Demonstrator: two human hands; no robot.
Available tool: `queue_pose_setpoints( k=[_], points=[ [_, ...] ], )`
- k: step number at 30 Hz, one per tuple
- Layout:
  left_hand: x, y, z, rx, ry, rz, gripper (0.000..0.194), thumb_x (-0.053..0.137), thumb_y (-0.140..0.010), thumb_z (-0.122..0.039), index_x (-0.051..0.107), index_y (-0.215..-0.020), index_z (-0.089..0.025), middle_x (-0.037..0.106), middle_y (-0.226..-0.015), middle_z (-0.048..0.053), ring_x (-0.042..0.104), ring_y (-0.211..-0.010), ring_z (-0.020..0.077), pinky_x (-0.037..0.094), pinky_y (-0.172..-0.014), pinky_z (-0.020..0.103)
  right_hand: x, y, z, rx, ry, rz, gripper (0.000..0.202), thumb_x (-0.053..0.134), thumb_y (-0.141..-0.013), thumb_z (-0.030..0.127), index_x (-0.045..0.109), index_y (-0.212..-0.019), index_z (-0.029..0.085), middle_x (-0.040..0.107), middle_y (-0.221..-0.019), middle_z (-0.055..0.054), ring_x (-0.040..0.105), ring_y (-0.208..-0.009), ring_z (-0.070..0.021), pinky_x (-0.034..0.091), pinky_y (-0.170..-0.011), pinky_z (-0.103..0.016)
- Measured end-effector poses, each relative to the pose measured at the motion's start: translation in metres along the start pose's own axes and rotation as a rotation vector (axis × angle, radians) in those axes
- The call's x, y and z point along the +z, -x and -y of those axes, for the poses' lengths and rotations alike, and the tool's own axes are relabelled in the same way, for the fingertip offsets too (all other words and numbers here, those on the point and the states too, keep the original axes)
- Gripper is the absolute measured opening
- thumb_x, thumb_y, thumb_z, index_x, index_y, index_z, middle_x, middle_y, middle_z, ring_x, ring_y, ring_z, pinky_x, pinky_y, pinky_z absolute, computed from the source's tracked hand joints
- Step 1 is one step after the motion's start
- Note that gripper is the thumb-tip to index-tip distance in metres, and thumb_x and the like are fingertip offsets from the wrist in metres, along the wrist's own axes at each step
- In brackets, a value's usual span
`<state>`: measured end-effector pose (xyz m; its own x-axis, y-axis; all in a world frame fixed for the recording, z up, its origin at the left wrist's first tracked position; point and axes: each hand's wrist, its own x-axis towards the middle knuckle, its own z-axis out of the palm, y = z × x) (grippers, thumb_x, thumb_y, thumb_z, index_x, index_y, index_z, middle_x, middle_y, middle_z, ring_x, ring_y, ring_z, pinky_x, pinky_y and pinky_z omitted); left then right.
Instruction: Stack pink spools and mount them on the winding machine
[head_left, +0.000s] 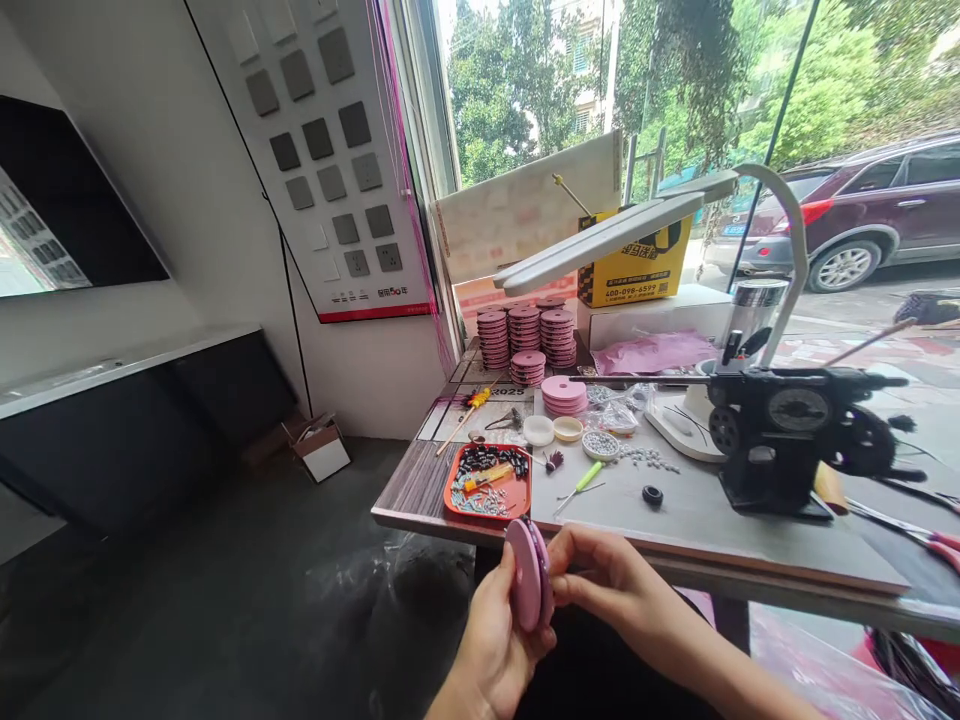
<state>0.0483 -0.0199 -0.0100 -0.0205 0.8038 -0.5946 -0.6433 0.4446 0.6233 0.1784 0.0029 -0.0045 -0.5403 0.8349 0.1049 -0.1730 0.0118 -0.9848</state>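
I held a pink disc (526, 573) on edge in front of me, just below the near edge of the table (697, 520). My left hand (491, 640) cupped it from beneath, fingers wrapped around its rim, while my right hand (600, 575) pinched its other face with thumb and fingertips. An orange tray (517, 492) of small parts sat on the table just above, with stacks of pink discs (525, 335) farther back and a black hand-cranked machine (787, 430) to the right.

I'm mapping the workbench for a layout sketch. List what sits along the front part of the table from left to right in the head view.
Orange tray of small parts → green-handled tool → small black ring → black hand-crank machine → red-handled scissors. In front of the table edge, both hands hold a pink disc.
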Motion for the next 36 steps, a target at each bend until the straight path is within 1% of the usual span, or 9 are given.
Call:
queue_pose_setpoints(
  k=[8,13,17,20,22,25,29,32,36],
  points=[
    [0.023,-0.007,-0.028,-0.078,0.188,0.109,0.035,0.037,-0.095,-0.023,0.062,-0.085,-0.001,0.067,-0.055,0.008,0.060,-0.039,0.0104,0.045,-0.034,0.015,-0.017,-0.016,0.013,-0.072,-0.044,-0.080,0.029,0.061,-0.078,0.047,0.058,-0.082,0.018,0.060,-0.078,0.000,0.055,-0.075,-0.0136,0.046,-0.072,-0.028],
    [0.038,-0.009,-0.038,-0.116,0.213,0.088,0.039,0.028,-0.097,-0.023,0.059,-0.087,-0.001,0.066,-0.053,0.008,0.061,-0.040,0.0103,0.047,-0.038,0.015,-0.026,-0.033,0.019,-0.034,-0.135,-0.084,0.036,0.065,-0.073,0.051,0.057,-0.081,0.017,0.057,-0.076,0.000,0.055,-0.071,-0.0128,0.046,-0.069,-0.028],
    [0.038,-0.018,-0.038,0.196,0.102,0.004,0.015,0.048,-0.089,-0.017,0.054,-0.100,-0.008,0.069,-0.064,0.006,0.062,-0.046,0.0130,0.049,-0.041,0.020,-0.034,-0.043,0.017,-0.030,-0.090,-0.121,0.040,0.063,-0.072,0.056,0.054,-0.078,0.018,0.054,-0.072,0.000,0.051,-0.068,-0.0124,0.045,-0.062,-0.026],
    [0.028,-0.034,-0.039,0.483,-0.074,0.006,0.035,0.070,-0.073,-0.021,0.052,-0.103,-0.018,0.068,-0.081,0.003,0.065,-0.063,0.0163,0.050,-0.050,0.022,-0.043,-0.052,0.009,0.002,-0.072,-0.162,0.045,0.062,-0.070,0.059,0.051,-0.090,0.020,0.053,-0.070,0.000,0.051,-0.067,-0.0141,0.042,-0.054,-0.024],
    [0.021,-0.046,-0.041,0.566,-0.179,0.021,0.043,0.075,-0.066,-0.029,0.053,-0.102,-0.020,0.066,-0.088,0.003,0.064,-0.074,0.0185,0.050,-0.057,0.022,-0.050,-0.059,0.005,0.018,-0.059,-0.140,0.051,0.064,-0.068,0.059,0.049,-0.097,0.020,0.054,-0.070,0.000,0.052,-0.065,-0.0142,0.041,-0.051,-0.024],
    [0.018,-0.060,-0.049,0.623,-0.280,0.058,0.042,0.075,-0.065,-0.035,0.055,-0.100,-0.021,0.065,-0.087,0.003,0.061,-0.082,0.0190,0.049,-0.068,0.023,-0.057,-0.067,0.004,0.012,-0.004,-0.097,0.045,0.065,-0.068,0.056,0.052,-0.088,0.018,0.054,-0.073,-0.001,0.051,-0.064,-0.0132,0.040,-0.052,-0.024],
    [0.027,-0.071,-0.060,0.698,-0.287,0.086,0.051,0.078,-0.063,-0.033,0.053,-0.105,-0.020,0.065,-0.088,0.006,0.062,-0.082,0.0208,0.048,-0.064,0.024,-0.057,-0.077,0.005,0.002,-0.032,-0.149,0.037,0.065,-0.069,0.051,0.054,-0.080,0.018,0.055,-0.076,-0.001,0.053,-0.062,-0.0125,0.044,-0.057,-0.026],
    [0.035,-0.081,-0.063,0.618,-0.192,0.130,0.063,0.082,-0.057,-0.028,0.048,-0.108,-0.019,0.068,-0.087,0.009,0.064,-0.079,0.0232,0.048,-0.060,0.025,-0.051,-0.087,-0.002,0.056,-0.148,-0.241,0.037,0.066,-0.066,0.050,0.052,-0.082,0.019,0.058,-0.078,0.000,0.057,-0.063,-0.0130,0.047,-0.064,-0.029],
    [0.042,-0.095,-0.074,0.531,-0.186,0.120,0.056,0.082,-0.056,-0.029,0.053,-0.103,-0.016,0.069,-0.086,0.009,0.066,-0.080,0.0247,0.049,-0.062,0.026,-0.054,-0.102,-0.014,0.044,-0.226,-0.234,0.045,0.068,-0.063,0.056,0.050,-0.084,0.021,0.057,-0.077,0.000,0.057,-0.063,-0.0128,0.047,-0.060,-0.028]
  ],
)
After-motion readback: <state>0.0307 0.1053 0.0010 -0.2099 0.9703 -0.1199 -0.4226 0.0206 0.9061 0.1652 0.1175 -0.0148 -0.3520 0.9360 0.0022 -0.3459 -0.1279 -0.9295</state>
